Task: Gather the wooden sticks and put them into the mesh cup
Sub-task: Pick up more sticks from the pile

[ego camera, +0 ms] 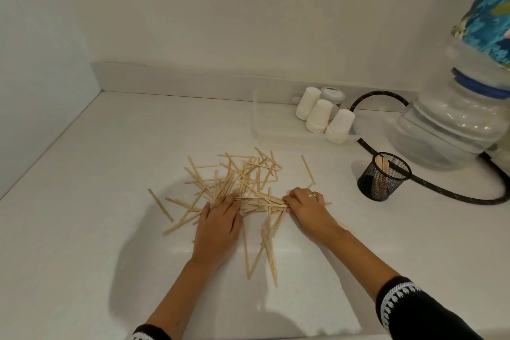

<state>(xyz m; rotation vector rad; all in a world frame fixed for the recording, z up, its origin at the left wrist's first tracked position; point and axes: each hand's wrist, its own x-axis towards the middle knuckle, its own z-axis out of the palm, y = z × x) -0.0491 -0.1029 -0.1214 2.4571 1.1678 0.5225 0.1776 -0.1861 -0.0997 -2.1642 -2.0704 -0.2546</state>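
A loose heap of thin wooden sticks lies scattered on the white counter, with a few strays at the left and near me. My left hand lies flat with straight fingers on the heap's near left side. My right hand has its fingers curled around the right ends of a bunch of sticks lying crosswise between the hands. The black mesh cup stands upright to the right of the heap, with several sticks inside it.
A clear plastic tray holds upturned white paper cups at the back. A large water bottle stands at the right, with a black cable looping around the mesh cup. Walls close off the back and left.
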